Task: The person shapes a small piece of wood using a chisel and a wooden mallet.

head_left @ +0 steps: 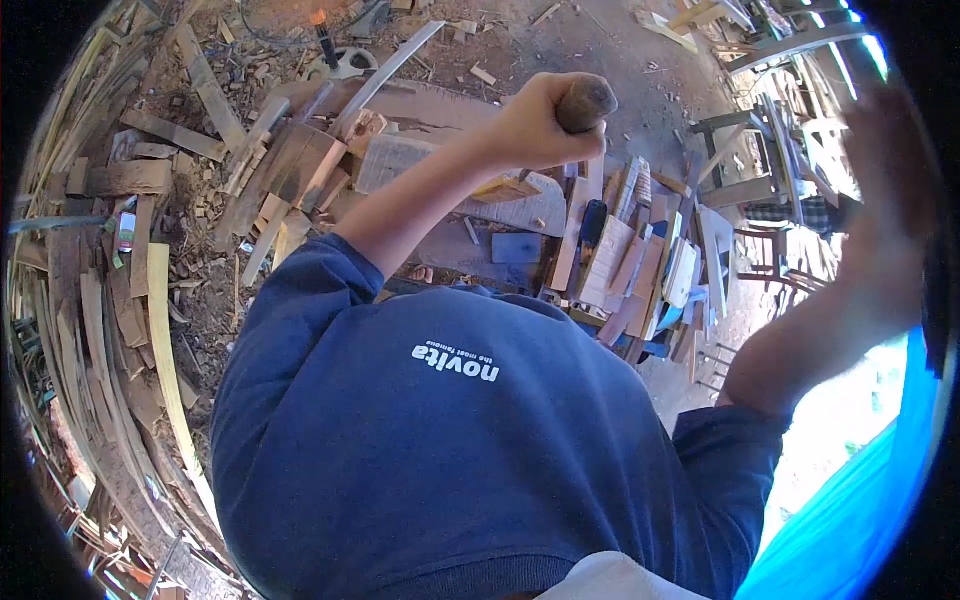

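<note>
- Left hand [553, 122] closed in a fist round a wooden handle [587, 103], its rounded end up; raised above the far side of the bench [445, 248], right of its middle.
- Right hand [890, 160] lifted, well apart from the left, beyond the bench's right end. Blurred and dark; I can't tell whether its fingers are spread or closed, or if it holds anything.
- Bench, toward the right end: wood pieces [606, 268] packed side by side, a black-handled item [593, 222] among them. Blue block [516, 248] lying flat just left of these.
- Bench's left end: more offcuts [320, 168], jumbled.
- Past that end, long boards [100, 330] heaped; a phone [127, 231] lies there.
</note>
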Motion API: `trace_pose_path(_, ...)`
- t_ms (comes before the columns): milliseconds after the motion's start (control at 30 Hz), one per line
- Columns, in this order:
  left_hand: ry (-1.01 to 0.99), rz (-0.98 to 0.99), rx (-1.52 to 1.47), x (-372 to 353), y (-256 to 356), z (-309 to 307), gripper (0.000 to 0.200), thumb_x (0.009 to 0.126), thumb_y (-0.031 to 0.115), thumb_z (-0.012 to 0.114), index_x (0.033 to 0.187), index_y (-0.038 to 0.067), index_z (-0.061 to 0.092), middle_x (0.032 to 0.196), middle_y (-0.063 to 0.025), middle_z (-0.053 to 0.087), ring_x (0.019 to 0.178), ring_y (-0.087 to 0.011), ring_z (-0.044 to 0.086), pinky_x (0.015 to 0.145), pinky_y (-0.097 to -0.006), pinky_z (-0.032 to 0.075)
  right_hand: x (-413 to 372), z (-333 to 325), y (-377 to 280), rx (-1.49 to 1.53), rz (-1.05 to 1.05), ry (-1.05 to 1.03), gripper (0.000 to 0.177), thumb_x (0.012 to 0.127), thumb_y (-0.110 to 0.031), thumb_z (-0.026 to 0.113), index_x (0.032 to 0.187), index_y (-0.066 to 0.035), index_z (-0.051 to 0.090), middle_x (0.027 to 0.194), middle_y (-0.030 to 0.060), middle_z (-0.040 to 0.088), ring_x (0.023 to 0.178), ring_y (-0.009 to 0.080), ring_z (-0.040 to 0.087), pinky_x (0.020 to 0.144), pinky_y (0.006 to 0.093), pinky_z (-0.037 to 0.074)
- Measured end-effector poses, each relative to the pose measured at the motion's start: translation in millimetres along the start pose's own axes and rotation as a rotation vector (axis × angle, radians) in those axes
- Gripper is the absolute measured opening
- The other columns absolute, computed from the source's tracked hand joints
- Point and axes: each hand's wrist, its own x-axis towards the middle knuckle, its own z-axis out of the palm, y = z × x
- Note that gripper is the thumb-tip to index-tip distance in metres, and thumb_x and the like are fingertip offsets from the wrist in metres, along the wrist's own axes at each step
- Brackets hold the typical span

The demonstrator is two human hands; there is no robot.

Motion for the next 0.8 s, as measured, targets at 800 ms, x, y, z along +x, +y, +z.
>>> trace_pose_path(800, 0.046, 0.028, 0.006, -1.7, -3.7, -5.1, 0.009, 0.079, 0.004, 0.063, 0.077, 0.007, 0.055, 0.071, 0.0032, 0.056, 0.067, -0.0051, 0.052, 0.063, -0.0250, 0.045, -26.9, 47.5, -80.2, 0.495, -0.206, -0.004, 0.040, 0.086, -0.020, 0.068, 0.124, -0.009, 0.060, 0.107, 0.0091, 0.066, 0.099, 0.0236, 0.066, 0.087, 0.0387, 0.051)
